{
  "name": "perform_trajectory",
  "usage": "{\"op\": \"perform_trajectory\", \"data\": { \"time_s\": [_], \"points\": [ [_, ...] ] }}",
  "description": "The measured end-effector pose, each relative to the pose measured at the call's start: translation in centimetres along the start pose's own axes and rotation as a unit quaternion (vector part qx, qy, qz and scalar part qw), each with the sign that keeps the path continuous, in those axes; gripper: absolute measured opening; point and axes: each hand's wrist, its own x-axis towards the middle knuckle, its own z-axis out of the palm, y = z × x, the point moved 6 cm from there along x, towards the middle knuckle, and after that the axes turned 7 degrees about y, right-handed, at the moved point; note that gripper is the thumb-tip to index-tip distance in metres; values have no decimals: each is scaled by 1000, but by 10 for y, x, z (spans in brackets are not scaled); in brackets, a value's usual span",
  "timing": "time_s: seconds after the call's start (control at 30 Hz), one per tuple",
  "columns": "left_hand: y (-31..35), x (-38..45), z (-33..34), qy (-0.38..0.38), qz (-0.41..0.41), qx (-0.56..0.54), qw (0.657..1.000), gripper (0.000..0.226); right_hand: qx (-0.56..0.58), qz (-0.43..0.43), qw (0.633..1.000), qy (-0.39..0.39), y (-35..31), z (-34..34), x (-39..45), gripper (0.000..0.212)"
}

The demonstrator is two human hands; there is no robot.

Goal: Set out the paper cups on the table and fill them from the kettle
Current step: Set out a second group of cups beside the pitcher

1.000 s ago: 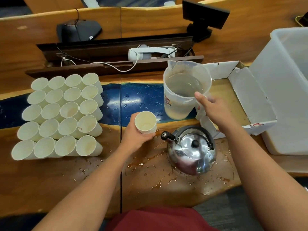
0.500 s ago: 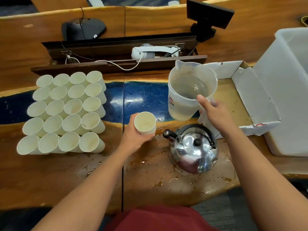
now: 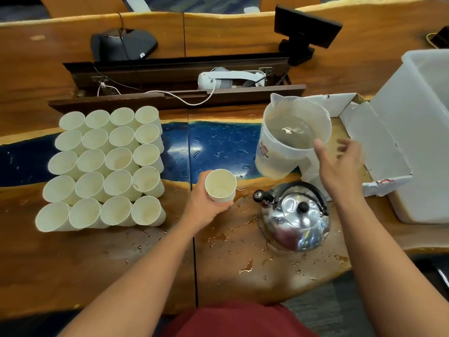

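I see my left hand (image 3: 206, 205) with the fingers curled around a paper cup (image 3: 220, 185), holding it upright above the wet table (image 3: 121, 259); this cup has almost nothing inside. My right hand (image 3: 339, 164) is spread and loose beside the plastic jug (image 3: 291, 139), grasping nothing; whether the thumb touches the rim I cannot tell. The jug holds cloudy water. The steel kettle (image 3: 295, 216) stands with its lid closed, just below the jug. At the left, the grid of cups (image 3: 104, 169) stands packed together, looking mostly empty.
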Motion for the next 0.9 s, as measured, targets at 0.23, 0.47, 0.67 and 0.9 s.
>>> {"op": "perform_trajectory", "data": {
  "time_s": [0.23,0.47,0.67,0.9],
  "points": [
    [-12,-6,-16,2,9,10,1000,88,56,-191,980,-15,-77,18,-77,14],
    [-7,-23,-29,-49,22,-60,997,68,-2,-192,931,-312,-87,81,-139,20],
    [5,-25,-49,-74,6,-100,992,57,20,-207,898,-387,-95,98,-153,23],
    [5,-40,-61,-65,-61,-182,979,46,36,-233,874,-424,-110,104,-157,19]
  ]
}}
